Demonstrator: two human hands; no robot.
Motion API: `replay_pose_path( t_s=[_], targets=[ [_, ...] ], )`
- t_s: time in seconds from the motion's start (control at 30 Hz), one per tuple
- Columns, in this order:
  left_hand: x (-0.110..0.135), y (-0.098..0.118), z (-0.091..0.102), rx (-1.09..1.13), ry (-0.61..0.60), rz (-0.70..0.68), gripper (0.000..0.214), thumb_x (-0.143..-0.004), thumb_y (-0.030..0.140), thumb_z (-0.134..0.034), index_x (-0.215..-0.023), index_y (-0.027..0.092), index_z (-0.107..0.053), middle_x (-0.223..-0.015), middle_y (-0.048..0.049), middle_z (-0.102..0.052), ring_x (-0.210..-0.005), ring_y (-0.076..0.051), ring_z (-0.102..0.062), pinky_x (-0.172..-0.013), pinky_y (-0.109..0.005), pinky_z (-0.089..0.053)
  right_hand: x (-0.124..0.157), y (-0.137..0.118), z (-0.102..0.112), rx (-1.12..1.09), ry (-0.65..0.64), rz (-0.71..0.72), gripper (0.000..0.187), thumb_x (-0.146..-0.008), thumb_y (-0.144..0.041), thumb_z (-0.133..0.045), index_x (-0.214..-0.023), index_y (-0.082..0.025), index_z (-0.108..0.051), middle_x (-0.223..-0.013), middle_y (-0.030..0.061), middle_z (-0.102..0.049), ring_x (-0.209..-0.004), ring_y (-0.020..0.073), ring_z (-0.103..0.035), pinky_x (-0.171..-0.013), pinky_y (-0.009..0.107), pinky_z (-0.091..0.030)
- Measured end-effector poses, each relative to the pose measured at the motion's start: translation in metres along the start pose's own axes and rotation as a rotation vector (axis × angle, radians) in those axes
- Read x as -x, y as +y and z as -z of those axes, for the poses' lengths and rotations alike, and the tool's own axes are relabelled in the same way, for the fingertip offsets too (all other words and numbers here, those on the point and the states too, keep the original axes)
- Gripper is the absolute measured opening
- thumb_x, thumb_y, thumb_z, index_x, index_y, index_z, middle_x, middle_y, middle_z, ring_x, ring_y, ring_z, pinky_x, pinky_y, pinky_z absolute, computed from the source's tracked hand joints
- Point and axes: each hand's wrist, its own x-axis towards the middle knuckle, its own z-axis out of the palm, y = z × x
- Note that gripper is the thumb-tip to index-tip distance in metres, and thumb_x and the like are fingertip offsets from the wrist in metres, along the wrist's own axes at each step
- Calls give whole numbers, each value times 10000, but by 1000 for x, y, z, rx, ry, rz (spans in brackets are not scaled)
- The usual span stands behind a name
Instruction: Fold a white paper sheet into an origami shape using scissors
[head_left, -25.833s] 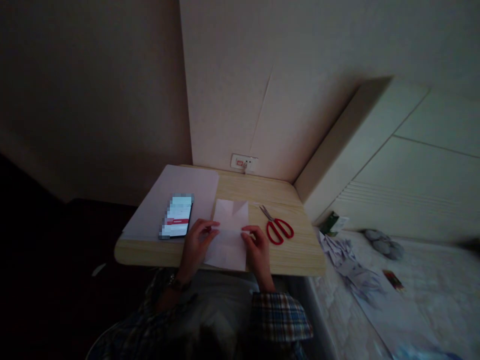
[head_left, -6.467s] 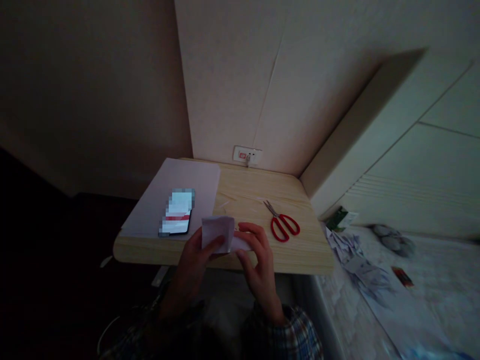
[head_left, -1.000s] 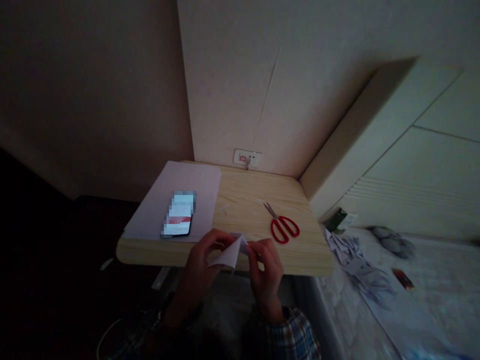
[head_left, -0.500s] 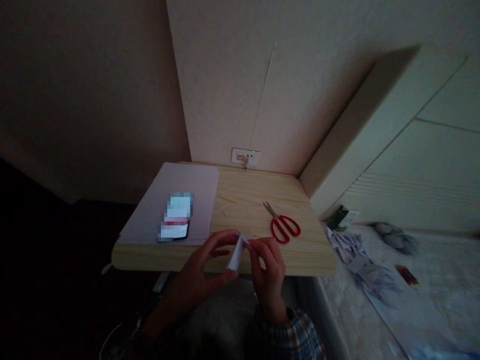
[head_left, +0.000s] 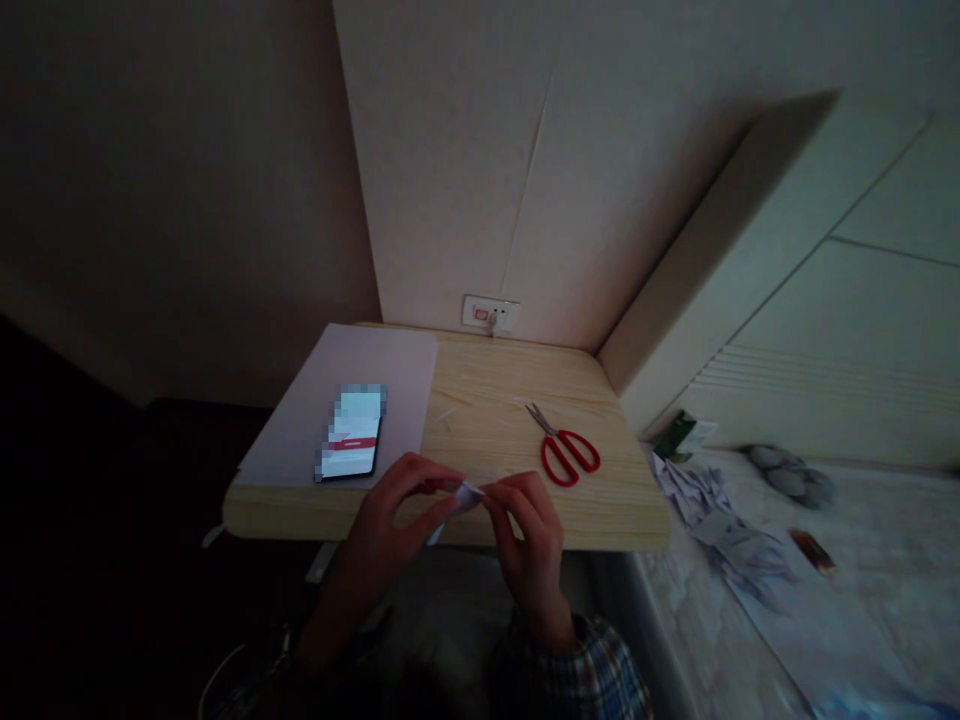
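Between my two hands is a small folded piece of white paper (head_left: 466,497), held above the front edge of the wooden table (head_left: 487,380). The thumb and fingers of my left hand (head_left: 401,510) pinch its left side, and a bit of the paper hangs below the thumb. With thumb and forefinger my right hand (head_left: 529,525) grips the right end. Red-handled scissors (head_left: 562,447) lie on the table beyond my right hand, blades slightly apart. A lit phone (head_left: 352,435) rests on a large white sheet (head_left: 300,425) to the left.
Small paper scraps (head_left: 446,413) lie mid-table. A wall socket (head_left: 489,313) with a plug sits just behind the table. On the bed (head_left: 885,540) at the right are a heap of folded papers (head_left: 720,530), a grey item (head_left: 787,475) and a small dark-red packet (head_left: 812,551).
My left hand has shifted its hold, its thumb now closer to the fingers. The paper has tilted from a long upright shape to a flatter one. My right hand has barely moved.
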Motion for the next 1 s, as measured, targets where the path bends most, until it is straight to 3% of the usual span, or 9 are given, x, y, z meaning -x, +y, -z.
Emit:
replay_pose_path(
  t_s=[0.3,0.5,0.77,0.87,1.0],
  targets=[
    [0,-2,4,144,-57,27,57,-714,215,-697,-768,203,-681,-862,-26,-643,-876,-184,-614,-814,-299,-522,-7,-10,6,-170,-68,-135,166,-907,-187,-554,-767,-199,-641,-715,2,-590,-674,145,-559,-588,263,-469],
    [-2,8,4,317,-165,213,152,-686,318,-709,-700,194,-622,-658,11,-638,-634,-157,-621,-593,-253,-516,-13,-17,12,-266,-138,-188,169,-905,-202,-561,-756,-196,-641,-697,-8,-591,-654,139,-556,-588,246,-456],
    [1,3,5,273,-270,332,72,-719,263,-665,-720,191,-663,-662,24,-670,-642,-146,-630,-613,-240,-488,-13,-18,16,-247,-220,-238,60,-869,-179,-597,-882,-206,-649,-775,-3,-630,-708,147,-581,-637,250,-474],
    [1,1,3,265,-246,373,106,-686,262,-692,-640,182,-641,-589,41,-632,-579,-133,-595,-561,-226,-453,-12,-17,15,-268,-202,-245,107,-853,-165,-609,-945,-216,-630,-817,0,-615,-752,152,-578,-671,254,-480],
    [0,-1,-1,395,-61,460,164,-648,269,-733,-602,178,-604,-558,64,-600,-545,-108,-558,-520,-197,-420,-10,-14,16,-328,-58,-324,233,-863,-198,-592,-1089,-241,-556,-1010,28,-579,-795,147,-562,-711,270,-489]
  ],
)
